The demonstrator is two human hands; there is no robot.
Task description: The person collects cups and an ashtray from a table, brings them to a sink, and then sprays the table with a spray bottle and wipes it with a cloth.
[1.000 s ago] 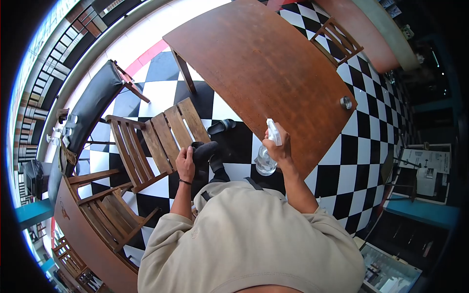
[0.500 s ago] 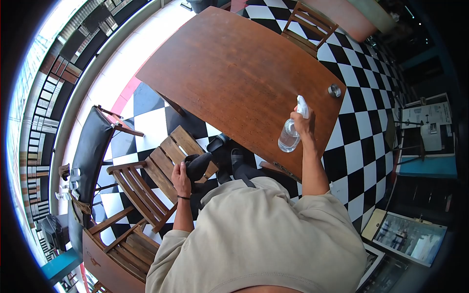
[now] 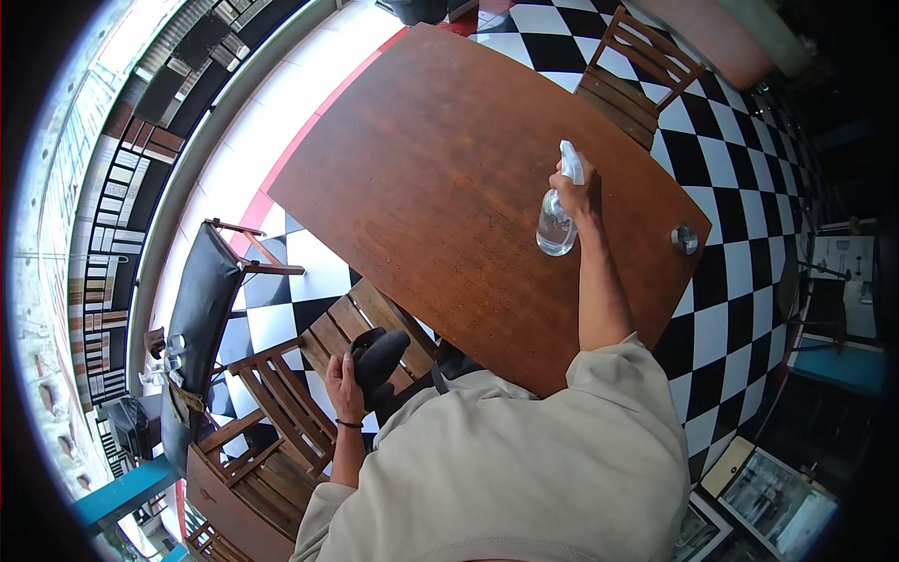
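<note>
A clear spray bottle (image 3: 556,229) with a white trigger head is upright, slightly tilted, over the wooden table (image 3: 440,187). My right hand (image 3: 579,192) grips it around the neck and trigger. Small droplets dot the brown tabletop. Lower left, my left hand (image 3: 345,389) is closed on a bunched black cloth (image 3: 379,361), held above the slatted seat of a wooden chair (image 3: 323,342). Its exact folds are hard to make out. A round metal ashtray (image 3: 685,240) sits near the table's right corner.
Another wooden chair (image 3: 623,94) stands at the far right side of the table. To the left is a black padded bench (image 3: 198,304) with glasses on it. Below it, a second wooden table (image 3: 234,510) adjoins slatted chairs. The floor (image 3: 740,272) is black-and-white checkered.
My right hand has carried the spray bottle farther over the table, away from its near edge. My body and view have shifted closer to the table; the left hand still holds the black cloth.
</note>
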